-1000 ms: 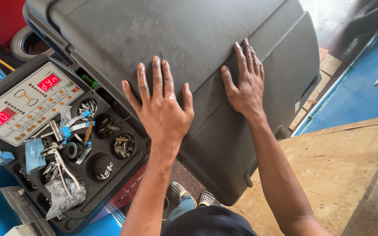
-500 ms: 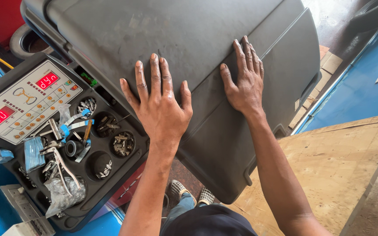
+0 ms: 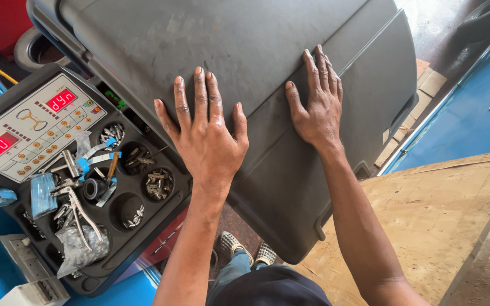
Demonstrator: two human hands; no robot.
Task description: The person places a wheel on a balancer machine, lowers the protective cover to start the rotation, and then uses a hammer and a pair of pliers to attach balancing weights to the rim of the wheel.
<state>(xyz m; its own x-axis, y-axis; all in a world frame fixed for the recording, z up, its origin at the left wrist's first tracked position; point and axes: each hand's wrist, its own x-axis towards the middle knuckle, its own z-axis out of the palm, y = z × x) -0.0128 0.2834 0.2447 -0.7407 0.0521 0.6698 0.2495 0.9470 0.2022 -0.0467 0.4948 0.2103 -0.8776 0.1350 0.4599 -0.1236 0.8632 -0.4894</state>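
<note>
Grey plastic cover [image 3: 245, 62], large and curved, fills the upper middle of the frame and slopes down toward the lower centre. I see both of my hands lying flat on it, palms down. My left hand [image 3: 202, 139] sits at the centre of the frame with fingers spread wide, and my right hand [image 3: 316, 107] lies just to its right, fingers closer together and pointing up along a ridge in the cover. Neither hand grips anything; the open, flat pose looks to me like a way of pressing on the smooth surface, which offers no handle where they rest.

At the left of the frame a control panel [image 3: 32, 127] with two red lit displays sits tilted beside the cover. Just below it is a black tray [image 3: 160, 212] with round cups holding small metal weights, and pliers [image 3: 75, 207] and a clear plastic bag [image 3: 80, 249] lie across it, near at hand. Blue floor [image 3: 472, 107] shows at the right edge, and a plywood board [image 3: 438, 226] fills the lower right. My shoes [image 3: 248, 249] appear at the bottom centre, directly under the cover's lower edge.
</note>
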